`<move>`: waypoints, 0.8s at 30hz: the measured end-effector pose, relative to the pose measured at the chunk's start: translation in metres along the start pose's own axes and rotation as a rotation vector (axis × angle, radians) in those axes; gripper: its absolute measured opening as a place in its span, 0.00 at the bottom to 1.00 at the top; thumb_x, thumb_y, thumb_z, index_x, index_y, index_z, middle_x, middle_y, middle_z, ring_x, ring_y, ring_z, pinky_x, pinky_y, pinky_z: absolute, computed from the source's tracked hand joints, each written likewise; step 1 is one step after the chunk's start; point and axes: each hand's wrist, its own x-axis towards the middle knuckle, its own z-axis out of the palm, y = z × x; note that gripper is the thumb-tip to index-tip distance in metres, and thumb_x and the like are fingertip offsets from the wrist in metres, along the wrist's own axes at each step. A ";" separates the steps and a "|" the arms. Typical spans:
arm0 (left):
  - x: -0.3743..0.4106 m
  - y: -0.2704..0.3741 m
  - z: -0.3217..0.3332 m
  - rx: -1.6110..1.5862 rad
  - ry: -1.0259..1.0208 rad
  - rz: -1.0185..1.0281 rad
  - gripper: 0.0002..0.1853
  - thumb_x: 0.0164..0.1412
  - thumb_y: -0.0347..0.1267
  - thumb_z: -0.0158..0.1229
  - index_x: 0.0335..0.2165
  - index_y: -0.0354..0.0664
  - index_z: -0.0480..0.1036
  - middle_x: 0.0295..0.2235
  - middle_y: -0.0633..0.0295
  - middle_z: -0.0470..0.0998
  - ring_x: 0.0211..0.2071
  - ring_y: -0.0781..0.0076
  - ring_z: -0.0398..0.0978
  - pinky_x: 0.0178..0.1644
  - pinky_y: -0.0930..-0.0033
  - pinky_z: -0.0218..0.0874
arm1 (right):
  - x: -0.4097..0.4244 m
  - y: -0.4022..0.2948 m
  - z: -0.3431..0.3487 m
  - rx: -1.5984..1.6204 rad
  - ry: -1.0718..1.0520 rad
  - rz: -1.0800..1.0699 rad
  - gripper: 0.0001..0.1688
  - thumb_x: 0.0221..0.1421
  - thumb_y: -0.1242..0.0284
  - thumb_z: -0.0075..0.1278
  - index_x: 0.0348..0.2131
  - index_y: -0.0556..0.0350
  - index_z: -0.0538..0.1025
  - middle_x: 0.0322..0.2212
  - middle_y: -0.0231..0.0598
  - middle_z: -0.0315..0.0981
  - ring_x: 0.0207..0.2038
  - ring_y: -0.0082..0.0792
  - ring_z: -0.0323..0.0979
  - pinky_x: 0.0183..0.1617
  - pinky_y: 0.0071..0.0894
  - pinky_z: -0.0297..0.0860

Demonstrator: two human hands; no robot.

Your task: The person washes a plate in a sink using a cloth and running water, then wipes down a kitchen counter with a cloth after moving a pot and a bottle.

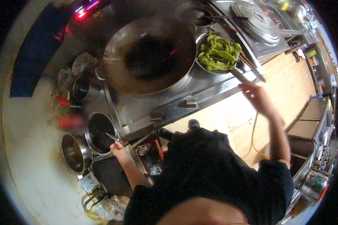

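Observation:
My left hand (118, 149) holds a metal utensil (112, 137), whose pointed-looking end reaches over a pot of dark liquid (100, 130). My right hand (255, 97) is at the handle end (238, 75) of a wire strainer, its fingers partly spread and blurred; whether they grip it cannot be told. Long green peppers (218, 53) are heaped in the strainer, just right of a large wok (115, 76). The inside of the wok is dark and hazy.
A steel stovetop (135, 112) with knobs runs before me. Metal pots (73, 153) and red-topped containers (64, 122) stand at left. A lidded steel vessel (259, 24) is at upper right, near long sticks (252, 67). A yellow cord (255, 140) hangs at right.

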 end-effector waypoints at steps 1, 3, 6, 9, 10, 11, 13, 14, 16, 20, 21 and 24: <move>-0.004 -0.003 0.005 -0.042 0.009 0.014 0.12 0.49 0.29 0.45 0.30 0.28 0.64 0.26 0.52 0.71 0.23 0.77 0.70 0.15 0.82 0.60 | 0.002 0.031 -0.017 0.038 0.082 -0.055 0.15 0.48 0.75 0.42 0.39 0.59 0.69 0.32 0.41 0.71 0.32 0.29 0.69 0.37 0.27 0.64; -0.038 -0.011 0.020 -0.167 -0.030 -0.077 0.18 0.51 0.35 0.47 0.35 0.28 0.62 0.32 0.51 0.70 0.27 0.78 0.70 0.15 0.85 0.58 | 0.018 0.093 -0.052 0.247 0.028 0.118 0.16 0.49 0.75 0.41 0.39 0.61 0.68 0.32 0.39 0.70 0.33 0.28 0.67 0.37 0.28 0.64; -0.095 -0.028 0.030 -0.129 0.001 -0.045 0.24 0.53 0.42 0.47 0.42 0.33 0.59 0.35 0.59 0.69 0.26 0.80 0.68 0.18 0.86 0.56 | 0.046 0.195 -0.055 0.400 -0.180 0.512 0.24 0.49 0.58 0.43 0.38 0.60 0.67 0.32 0.42 0.68 0.32 0.31 0.66 0.37 0.32 0.64; -0.067 -0.057 -0.022 0.030 -0.663 0.101 0.17 0.52 0.38 0.47 0.36 0.37 0.61 0.31 0.62 0.67 0.26 0.77 0.66 0.24 0.80 0.59 | 0.075 0.271 -0.002 0.779 -0.461 0.598 0.32 0.47 0.52 0.41 0.41 0.61 0.61 0.33 0.50 0.65 0.29 0.40 0.68 0.34 0.38 0.67; -0.109 -0.065 -0.011 0.126 -0.459 0.173 0.12 0.51 0.35 0.49 0.33 0.39 0.61 0.29 0.63 0.66 0.26 0.75 0.65 0.26 0.77 0.59 | 0.079 0.221 0.016 0.785 -0.451 0.623 0.34 0.48 0.51 0.39 0.44 0.60 0.57 0.35 0.53 0.65 0.32 0.43 0.68 0.35 0.37 0.67; -0.151 -0.078 0.005 0.223 -0.274 0.202 0.08 0.50 0.33 0.50 0.29 0.41 0.62 0.27 0.63 0.65 0.26 0.73 0.64 0.28 0.73 0.60 | 0.075 0.190 0.032 0.908 -0.296 0.708 0.34 0.47 0.52 0.40 0.45 0.59 0.57 0.35 0.54 0.65 0.35 0.45 0.68 0.34 0.34 0.67; -0.184 -0.110 0.018 0.304 -0.541 0.029 0.13 0.50 0.27 0.48 0.37 0.41 0.61 0.28 0.60 0.66 0.26 0.73 0.64 0.27 0.75 0.61 | 0.084 0.192 0.040 1.067 -0.457 0.630 0.28 0.48 0.56 0.42 0.40 0.60 0.60 0.30 0.47 0.68 0.30 0.38 0.69 0.30 0.26 0.68; -0.231 -0.127 0.046 0.397 -0.551 -0.091 0.14 0.51 0.26 0.46 0.39 0.41 0.61 0.29 0.59 0.68 0.26 0.73 0.66 0.28 0.77 0.61 | 0.087 0.197 0.048 1.109 -0.436 0.612 0.24 0.48 0.60 0.41 0.39 0.60 0.61 0.27 0.44 0.67 0.27 0.35 0.68 0.28 0.25 0.66; -0.283 -0.157 0.077 0.792 -0.854 -0.309 0.21 0.51 0.34 0.48 0.44 0.39 0.58 0.32 0.59 0.69 0.29 0.74 0.67 0.36 0.72 0.61 | 0.097 0.199 0.064 1.179 -0.411 0.572 0.15 0.48 0.67 0.41 0.35 0.59 0.64 0.21 0.36 0.65 0.20 0.28 0.64 0.23 0.23 0.63; -0.375 -0.226 0.107 1.006 -1.441 -0.657 0.33 0.52 0.46 0.46 0.49 0.36 0.50 0.39 0.55 0.66 0.35 0.72 0.68 0.39 0.70 0.61 | 0.107 0.178 0.071 1.424 -0.351 0.596 0.12 0.45 0.70 0.41 0.30 0.61 0.64 0.19 0.32 0.63 0.17 0.23 0.62 0.16 0.18 0.61; -0.404 -0.228 0.120 1.021 -1.452 -0.778 0.34 0.51 0.48 0.47 0.48 0.37 0.50 0.40 0.56 0.65 0.36 0.71 0.67 0.38 0.69 0.63 | 0.105 0.167 0.070 1.407 -0.362 0.580 0.11 0.45 0.70 0.41 0.28 0.60 0.65 0.17 0.31 0.62 0.16 0.22 0.61 0.16 0.18 0.60; -0.456 -0.227 0.134 0.950 -1.383 -1.199 0.34 0.46 0.44 0.54 0.46 0.39 0.51 0.39 0.57 0.64 0.37 0.68 0.66 0.38 0.66 0.63 | 0.077 0.158 0.060 0.999 -0.136 0.518 0.10 0.44 0.68 0.43 0.25 0.57 0.67 0.16 0.34 0.64 0.16 0.28 0.61 0.19 0.23 0.59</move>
